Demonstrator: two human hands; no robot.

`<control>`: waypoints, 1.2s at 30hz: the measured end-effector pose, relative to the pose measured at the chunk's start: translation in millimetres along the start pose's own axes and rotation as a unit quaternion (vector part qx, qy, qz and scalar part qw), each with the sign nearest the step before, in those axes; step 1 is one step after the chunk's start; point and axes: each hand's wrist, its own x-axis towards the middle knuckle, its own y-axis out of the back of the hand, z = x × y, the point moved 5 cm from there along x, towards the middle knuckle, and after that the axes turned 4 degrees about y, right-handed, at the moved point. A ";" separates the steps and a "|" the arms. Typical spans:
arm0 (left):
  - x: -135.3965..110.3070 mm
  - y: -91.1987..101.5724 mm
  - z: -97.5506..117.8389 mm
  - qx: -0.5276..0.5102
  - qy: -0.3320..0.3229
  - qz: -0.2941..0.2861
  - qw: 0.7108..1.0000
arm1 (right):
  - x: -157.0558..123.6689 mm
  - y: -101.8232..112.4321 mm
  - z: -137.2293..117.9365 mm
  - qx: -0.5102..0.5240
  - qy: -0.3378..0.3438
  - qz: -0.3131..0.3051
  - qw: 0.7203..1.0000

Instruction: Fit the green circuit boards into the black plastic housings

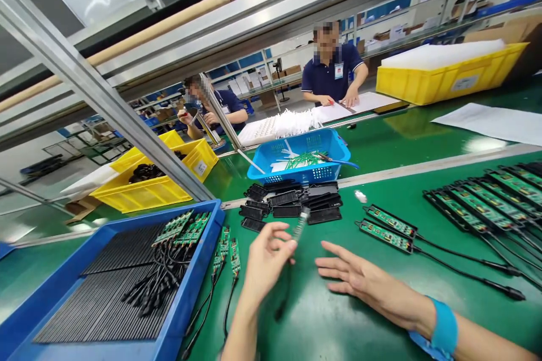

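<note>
Between the thumb and fingers of my left hand (pixel 271 254) is a narrow circuit board (pixel 300 225), blurred by motion, its black cable (pixel 284 293) hanging below. My right hand (pixel 359 276) is open, fingers spread over the green table, with a blue band on its wrist. Black plastic cases (pixel 292 203) lie loosely piled just beyond my left hand. To the right of them rest two cased circuit boards (pixel 385 235) with cables. Left of my left hand are a few bare circuit boards (pixel 235 256) with cables.
A blue tray (pixel 207 248) at left holds boards and black cables. Behind the cases stands a blue basket (pixel 302 149) with green strips. More cased boards (pixel 478 203) line the right. Yellow bins (pixel 449 82) and two people (pixel 332 70) are across the table; a metal post (pixel 105 90) slants at left.
</note>
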 end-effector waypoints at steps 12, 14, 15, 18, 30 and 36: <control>22.2 -52.5 -9.0 0.466 -0.222 0.040 0.856 | -5.9 22.1 -18.8 -0.003 -0.032 0.160 0.987; 17.8 -50.3 -5.6 0.455 -0.222 0.042 0.862 | -5.4 23.9 -20.8 -0.039 -0.026 0.146 0.988; 15.5 -49.2 -3.7 0.448 -0.224 0.043 0.865 | -5.0 24.4 -20.8 -0.069 -0.023 0.136 0.988; 10.1 -46.4 0.0 0.407 -0.236 0.048 0.881 | -3.7 25.1 -20.6 -0.189 0.028 0.104 0.976; -3.4 -55.3 -13.7 -0.257 -0.049 0.005 0.965 | -11.4 28.1 -32.0 -0.441 0.140 0.158 0.872; -0.9 -54.0 -17.5 -0.367 0.027 -0.016 0.930 | -10.0 24.6 -29.6 -0.458 0.143 0.114 0.870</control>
